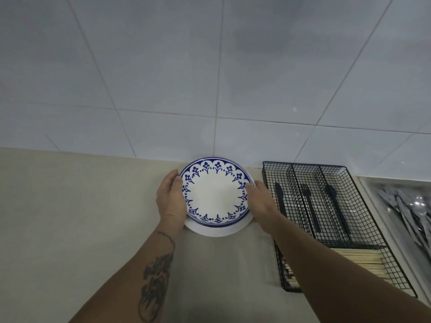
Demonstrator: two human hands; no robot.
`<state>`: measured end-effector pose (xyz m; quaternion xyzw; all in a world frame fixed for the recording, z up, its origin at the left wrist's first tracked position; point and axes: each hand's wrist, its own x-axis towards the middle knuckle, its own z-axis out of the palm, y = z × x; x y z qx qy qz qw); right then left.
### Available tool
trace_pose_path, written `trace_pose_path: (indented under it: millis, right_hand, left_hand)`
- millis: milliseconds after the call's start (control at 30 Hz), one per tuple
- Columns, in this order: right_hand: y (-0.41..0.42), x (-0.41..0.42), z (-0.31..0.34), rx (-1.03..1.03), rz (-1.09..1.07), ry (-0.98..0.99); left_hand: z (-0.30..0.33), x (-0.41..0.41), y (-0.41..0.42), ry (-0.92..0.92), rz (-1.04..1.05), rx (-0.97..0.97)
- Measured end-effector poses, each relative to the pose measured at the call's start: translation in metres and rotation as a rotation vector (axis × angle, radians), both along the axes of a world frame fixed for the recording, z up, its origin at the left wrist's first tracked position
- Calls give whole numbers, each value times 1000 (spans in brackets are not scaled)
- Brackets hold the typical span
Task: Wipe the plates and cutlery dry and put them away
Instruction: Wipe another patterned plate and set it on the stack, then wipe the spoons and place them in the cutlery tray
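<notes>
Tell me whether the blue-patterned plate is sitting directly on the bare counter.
No: the blue-patterned plate rests on a larger white plate whose rim shows beneath its near edge.

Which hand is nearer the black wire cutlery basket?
Right. The right hand lies between the plate and the basket; the left hand is across the plate.

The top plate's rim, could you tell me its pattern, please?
Blue floral motifs on white, on the top plate, head view.

- A patterned plate [215,194] is being held on a plain plate [218,231], between the left hand [170,201] and right hand [263,207].
- A wire organiser [300,286] with cutlery is lying just right.
</notes>
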<state>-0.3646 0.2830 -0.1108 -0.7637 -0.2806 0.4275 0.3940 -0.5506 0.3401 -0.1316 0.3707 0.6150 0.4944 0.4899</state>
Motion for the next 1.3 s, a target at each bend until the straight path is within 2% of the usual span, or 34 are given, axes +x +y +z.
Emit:
trace_pose_path:
  millis: [400, 533, 633, 733, 1000, 1200, 1300]
  right_hand:
    - [6, 12, 7, -41, 89, 165]
    - [3, 15, 17, -116, 179, 80]
    - [-2, 15, 30, -189, 275, -60]
    - [-15, 15, 41, -159, 316, -131]
    - [-103, 29, 87, 0, 342, -78]
    - [-193, 79, 109, 30, 316, -67]
    - [-236, 106, 113, 23, 233, -68]
  left_hand:
    - [-4, -2, 22, 8, -45, -33]
    - [9, -6, 15, 50, -71, -41]
    - [25, -11, 5, 100, -47, -1]
    - [43, -16, -8, 167, -38, 75]
    - [93, 0, -86, 132, -120, 167]
    - [108, 47, -162, -65, -296, 116]
    - [106, 78, -195, -101, -401, 85]
